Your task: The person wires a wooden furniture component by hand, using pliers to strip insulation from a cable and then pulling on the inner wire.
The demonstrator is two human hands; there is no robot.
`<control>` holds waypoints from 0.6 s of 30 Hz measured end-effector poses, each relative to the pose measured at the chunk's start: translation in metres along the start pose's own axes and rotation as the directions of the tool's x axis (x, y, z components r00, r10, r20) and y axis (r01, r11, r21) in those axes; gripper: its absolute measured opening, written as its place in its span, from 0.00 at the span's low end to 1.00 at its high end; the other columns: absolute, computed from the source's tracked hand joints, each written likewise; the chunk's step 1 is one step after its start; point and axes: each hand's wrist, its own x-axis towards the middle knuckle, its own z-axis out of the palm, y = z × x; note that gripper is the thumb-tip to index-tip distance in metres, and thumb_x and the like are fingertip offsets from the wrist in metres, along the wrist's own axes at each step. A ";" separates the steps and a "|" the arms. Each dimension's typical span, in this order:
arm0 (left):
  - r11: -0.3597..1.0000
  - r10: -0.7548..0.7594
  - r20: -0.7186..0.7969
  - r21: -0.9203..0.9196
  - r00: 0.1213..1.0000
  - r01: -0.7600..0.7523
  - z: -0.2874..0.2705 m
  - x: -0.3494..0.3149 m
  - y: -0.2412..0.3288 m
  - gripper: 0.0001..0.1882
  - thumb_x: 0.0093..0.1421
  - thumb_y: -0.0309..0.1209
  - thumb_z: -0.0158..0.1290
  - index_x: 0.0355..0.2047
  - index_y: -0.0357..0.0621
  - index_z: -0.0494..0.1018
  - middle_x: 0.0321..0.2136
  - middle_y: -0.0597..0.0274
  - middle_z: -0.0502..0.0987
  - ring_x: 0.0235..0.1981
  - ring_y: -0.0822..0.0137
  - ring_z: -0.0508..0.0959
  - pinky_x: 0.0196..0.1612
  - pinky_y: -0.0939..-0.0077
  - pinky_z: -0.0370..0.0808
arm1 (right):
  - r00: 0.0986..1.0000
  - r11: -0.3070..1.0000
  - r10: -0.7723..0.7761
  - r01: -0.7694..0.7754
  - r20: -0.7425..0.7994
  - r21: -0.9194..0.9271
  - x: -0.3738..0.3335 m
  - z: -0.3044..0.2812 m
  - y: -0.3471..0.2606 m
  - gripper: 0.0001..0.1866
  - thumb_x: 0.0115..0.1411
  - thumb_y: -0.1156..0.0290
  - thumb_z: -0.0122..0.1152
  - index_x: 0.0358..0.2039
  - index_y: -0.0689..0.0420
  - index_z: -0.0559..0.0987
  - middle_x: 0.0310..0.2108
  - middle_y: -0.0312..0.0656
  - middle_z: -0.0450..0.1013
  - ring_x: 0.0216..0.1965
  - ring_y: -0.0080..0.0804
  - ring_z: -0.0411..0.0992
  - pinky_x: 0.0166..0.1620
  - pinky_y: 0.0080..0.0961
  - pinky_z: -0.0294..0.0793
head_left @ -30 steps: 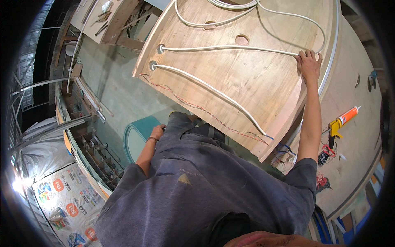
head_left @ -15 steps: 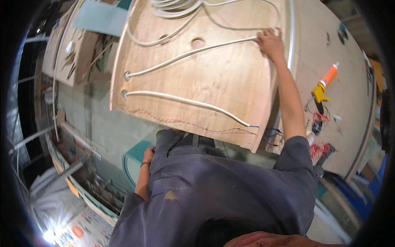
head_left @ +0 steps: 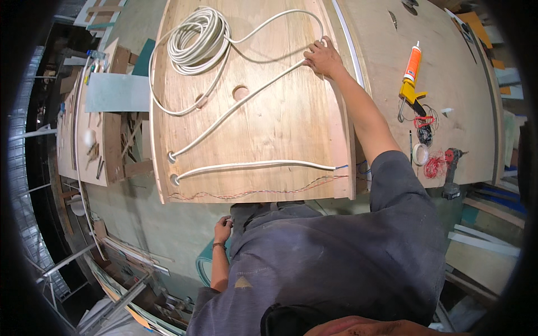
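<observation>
My right hand (head_left: 324,58) reaches to the far right side of a shallow wooden panel box (head_left: 269,134), fingers closed round a white cable (head_left: 255,96). From that hand the cable runs down left into a hole near the box's left edge. Its other end loops back to a large coil (head_left: 196,42) at the far left. A second white cable (head_left: 252,164) lies across the near part, with blue wire at its right tip. Thin twisted wires (head_left: 258,191) lie along the near edge. My left hand (head_left: 223,228) hangs by my hip, fingers curled; what they hold, if anything, I cannot make out.
On the wooden board to the right lie a caulking gun (head_left: 412,78), a tape roll (head_left: 420,154), tangled red wire (head_left: 435,166) and a cordless drill (head_left: 452,171). A workbench with offcuts (head_left: 115,143) stands left. Beside my left arm is a green roll (head_left: 204,263).
My view has shifted, so the whole cable coil now shows. My right hand stays on the cable at the box's right side. My left hand remains low by my hip.
</observation>
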 end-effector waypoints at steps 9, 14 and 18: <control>0.938 0.281 -0.609 0.012 0.741 -0.346 -0.069 0.005 0.103 0.14 0.69 0.31 0.52 0.50 0.35 0.78 0.33 0.58 0.81 0.33 0.69 0.78 0.40 0.74 0.76 | 0.987 0.997 -0.075 0.070 -0.139 -0.041 -0.008 -0.038 0.005 0.14 0.62 0.51 0.62 0.40 0.45 0.83 0.44 0.33 0.75 0.57 0.29 0.69 0.72 0.49 0.50; 0.763 0.506 -0.658 0.040 0.558 -0.645 -0.079 0.022 0.210 0.13 0.69 0.28 0.54 0.51 0.37 0.78 0.39 0.56 0.81 0.39 0.67 0.78 0.46 0.70 0.75 | 0.954 0.978 -0.200 0.178 -0.222 -0.113 -0.018 -0.081 0.010 0.14 0.64 0.52 0.60 0.40 0.47 0.81 0.42 0.33 0.74 0.55 0.30 0.70 0.72 0.49 0.51; 0.499 0.773 -0.493 0.084 0.399 -0.863 -0.057 0.039 0.345 0.13 0.66 0.26 0.55 0.51 0.39 0.78 0.40 0.56 0.79 0.40 0.64 0.77 0.46 0.70 0.74 | 0.948 0.968 -0.240 0.217 -0.207 -0.129 -0.030 -0.127 0.007 0.13 0.65 0.52 0.59 0.36 0.47 0.79 0.40 0.34 0.73 0.55 0.31 0.70 0.73 0.50 0.51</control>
